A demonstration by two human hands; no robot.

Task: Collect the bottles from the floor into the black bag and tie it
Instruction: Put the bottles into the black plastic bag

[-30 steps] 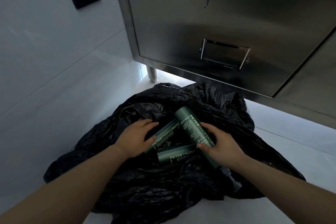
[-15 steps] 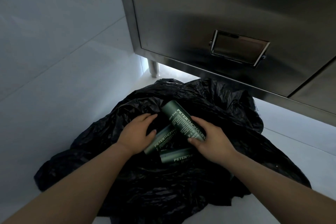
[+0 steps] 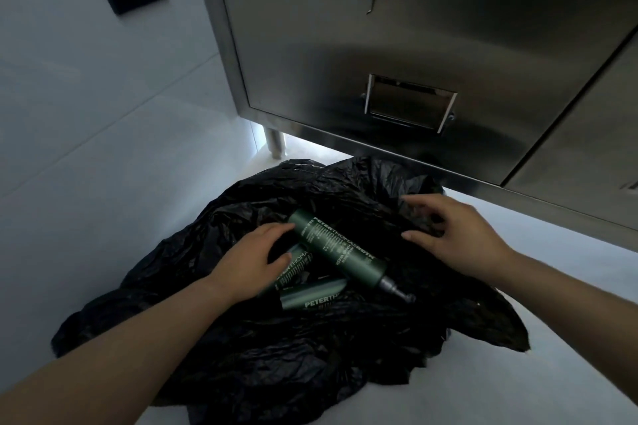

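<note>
R hand (image 3: 459, 238) is off the pump bottle (image 3: 336, 252) it gripped half a sec ago and has swung out to abt 2 o'clock of the pile. Its fingers are spread, slightly bent and empty, on or just over the crinkled black bag (image 3: 310, 373); can't tell if it touches. L hand (image 3: 252, 260) stays put: palm down, fingers near straight, resting on the second bottle (image 3: 298, 266), tips at the pump bottle's base, no real grasp. Pump bottle now lies free on a diagonal, base at 11, nozzle at 5. Third bottle (image 3: 312, 297) sits at 6 of it, one end under a fold. All 3 lie in the bag's open hollow on the floor (image 3: 518, 373), w/ the steel cabinet (image 3: 414, 45) at 12. No btls visible outside the bag. So collecting looks done, and R hand prob. goes for the rim to gather the mouth; tying not started. L hand likely needs the opposite edge, at 9.
</note>
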